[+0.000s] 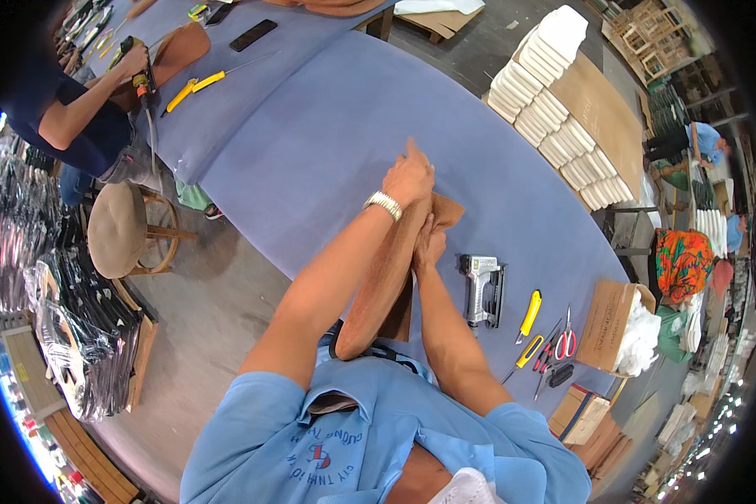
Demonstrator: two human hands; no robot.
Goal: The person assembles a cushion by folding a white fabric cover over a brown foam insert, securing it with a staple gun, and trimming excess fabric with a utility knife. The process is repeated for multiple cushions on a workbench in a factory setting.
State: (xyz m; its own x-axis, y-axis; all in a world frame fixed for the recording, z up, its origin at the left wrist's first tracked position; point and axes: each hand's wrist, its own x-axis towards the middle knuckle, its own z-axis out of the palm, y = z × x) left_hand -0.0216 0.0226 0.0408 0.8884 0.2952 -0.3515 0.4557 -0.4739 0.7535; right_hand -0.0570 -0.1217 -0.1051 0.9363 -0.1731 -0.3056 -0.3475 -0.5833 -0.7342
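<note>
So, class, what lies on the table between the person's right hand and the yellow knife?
The silver staple gun lies between the right hand and the yellow knife, as the head view shows.

Even, moderate light covers the bench (311,126), whose far right edge bows with the fisheye. Soft shadow lies beside the stool (119,228). Plastic wrap (57,312) glares; toward the black rim, details seem to blur.

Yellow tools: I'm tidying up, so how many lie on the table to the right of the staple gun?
2. A yellow utility knife lies nearest the staple gun; a slim yellow-handled tool lies just below the knife in the picture. Neither looks hidden.
</note>
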